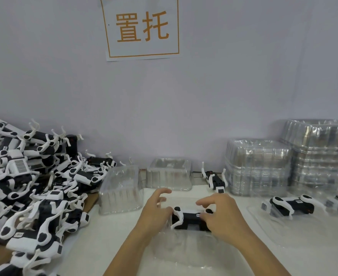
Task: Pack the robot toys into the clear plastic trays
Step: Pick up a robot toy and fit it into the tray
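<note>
A black-and-white robot toy [188, 217] lies on its side in a clear plastic tray [186, 250] in front of me. My left hand [157, 212] presses against the toy's left end, its thumb and forefinger spread above. My right hand [221, 214] rests over the toy's right end with fingertips on its body. A large heap of the same robot toys [28, 186] covers the left side of the table.
Two upturned clear trays [120, 190] [169, 173] stand behind my hands. A lone robot toy [215, 179] stands by the wall. Tall stacks of clear trays [257, 166] [321, 154] rise at the right. Packed toys in trays [289, 206] lie at the right.
</note>
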### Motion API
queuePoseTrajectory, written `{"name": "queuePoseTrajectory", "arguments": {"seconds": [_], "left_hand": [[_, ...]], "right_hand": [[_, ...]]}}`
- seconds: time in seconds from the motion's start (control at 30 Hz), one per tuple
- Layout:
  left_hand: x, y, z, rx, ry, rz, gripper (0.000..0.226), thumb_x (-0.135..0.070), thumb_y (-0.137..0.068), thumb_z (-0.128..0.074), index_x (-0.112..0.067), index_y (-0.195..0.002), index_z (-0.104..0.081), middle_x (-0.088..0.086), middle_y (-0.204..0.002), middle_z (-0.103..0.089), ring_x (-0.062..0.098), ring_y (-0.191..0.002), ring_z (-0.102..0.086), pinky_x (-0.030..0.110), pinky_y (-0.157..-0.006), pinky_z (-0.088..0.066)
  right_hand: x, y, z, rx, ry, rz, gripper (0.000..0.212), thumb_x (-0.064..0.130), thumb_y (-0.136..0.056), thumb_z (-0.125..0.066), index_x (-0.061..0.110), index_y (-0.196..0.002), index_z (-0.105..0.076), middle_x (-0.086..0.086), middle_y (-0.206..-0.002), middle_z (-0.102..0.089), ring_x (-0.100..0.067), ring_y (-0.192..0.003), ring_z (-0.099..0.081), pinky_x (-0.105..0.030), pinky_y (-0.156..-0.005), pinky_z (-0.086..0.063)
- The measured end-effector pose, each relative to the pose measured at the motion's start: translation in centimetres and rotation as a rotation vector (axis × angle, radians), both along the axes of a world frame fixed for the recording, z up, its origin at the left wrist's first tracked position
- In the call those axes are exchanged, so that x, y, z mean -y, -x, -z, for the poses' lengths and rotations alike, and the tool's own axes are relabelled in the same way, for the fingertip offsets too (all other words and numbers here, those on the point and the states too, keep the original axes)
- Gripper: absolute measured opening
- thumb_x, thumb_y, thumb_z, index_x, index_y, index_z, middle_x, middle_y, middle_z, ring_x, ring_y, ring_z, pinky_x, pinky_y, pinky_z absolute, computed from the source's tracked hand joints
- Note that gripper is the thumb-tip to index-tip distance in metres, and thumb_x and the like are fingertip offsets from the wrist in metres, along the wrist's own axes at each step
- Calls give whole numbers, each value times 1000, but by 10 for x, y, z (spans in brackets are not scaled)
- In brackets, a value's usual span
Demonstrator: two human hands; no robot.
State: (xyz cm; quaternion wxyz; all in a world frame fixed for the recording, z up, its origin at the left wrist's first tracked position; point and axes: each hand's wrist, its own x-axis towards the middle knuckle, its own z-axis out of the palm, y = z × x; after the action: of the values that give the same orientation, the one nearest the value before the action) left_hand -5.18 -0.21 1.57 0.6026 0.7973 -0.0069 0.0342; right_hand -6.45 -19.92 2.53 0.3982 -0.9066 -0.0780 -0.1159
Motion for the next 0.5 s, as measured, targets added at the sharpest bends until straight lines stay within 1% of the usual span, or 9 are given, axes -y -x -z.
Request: {"name": "queuePoseTrajectory", "arguments": {"seconds": [0.1,0.17,0.2,0.23,0.3,0.33,0.37,0.43,0.5], "left_hand": [[1,1,-1,121,-124,59,21,-21,-92,-63,-39,-103,-64,-29,-120,-52,-1,-119,-44,23,-92,-33],[-1,1,0,92,-168,91,10,-33,-90,-69,-37,-99,-67,-29,-120,-50,0,-120,-42,25,-95,-28],[-2,1,1,78,-174,98,11,-36,-88,-71,-35,-98,-68,-27,-122,-49,3,-121,-43,25,-96,-29],[-3,1,1,70,-172,101,12,-37,-87,-73,-33,-97,-68,-24,-124,-50,7,-124,-44,26,-96,-30],[-3,2,0,59,-149,107,13,-36,-87,-74,-29,-96,-69,-20,-126,-51,12,-127,-47,27,-95,-32],[-2,3,-1,56,-135,111,12,-36,-87,-73,-29,-95,-69,-19,-125,-52,14,-128,-48,27,-94,-34],[-2,3,-1,55,-125,114,11,-36,-87,-73,-29,-94,-69,-18,-125,-53,14,-128,-49,28,-93,-35],[-3,4,-2,53,-119,117,10,-37,-87,-73,-30,-94,-69,-16,-127,-53,15,-129,-49,30,-94,-38],[-3,4,-3,46,-136,106,10,-37,-87,-74,-31,-93,-69,-13,-131,-53,15,-130,-49,32,-96,-40]], "right_hand": [[4,3,-2,21,-27,-67,51,0,-80,-60,44,-105,-67,16,-104,-58,2,-105,-49,0,-75,-37],[6,4,-2,16,-14,-94,59,-3,-77,-57,48,-106,-63,16,-108,-55,4,-110,-45,2,-80,-34],[7,5,-2,18,-2,-97,60,-4,-77,-57,48,-106,-61,15,-110,-54,2,-112,-44,1,-84,-32],[7,5,-1,20,10,-95,60,-4,-78,-58,49,-107,-59,15,-114,-52,-2,-117,-43,-4,-92,-31],[6,4,0,18,24,-71,59,-2,-81,-60,49,-109,-55,12,-125,-47,-8,-125,-39,-20,-106,-30],[5,4,0,17,14,-52,58,-2,-82,-60,49,-110,-54,10,-129,-45,-10,-128,-37,-21,-106,-30],[5,4,1,20,-8,-31,58,-4,-82,-61,47,-110,-53,9,-130,-45,-11,-129,-37,-14,-102,-30],[4,2,2,31,-55,4,55,-9,-81,-61,39,-107,-56,6,-126,-47,-11,-125,-40,4,-83,-30],[3,0,3,26,-80,25,51,-13,-79,-61,33,-101,-60,4,-121,-46,-10,-118,-42,10,-72,-29]]}}
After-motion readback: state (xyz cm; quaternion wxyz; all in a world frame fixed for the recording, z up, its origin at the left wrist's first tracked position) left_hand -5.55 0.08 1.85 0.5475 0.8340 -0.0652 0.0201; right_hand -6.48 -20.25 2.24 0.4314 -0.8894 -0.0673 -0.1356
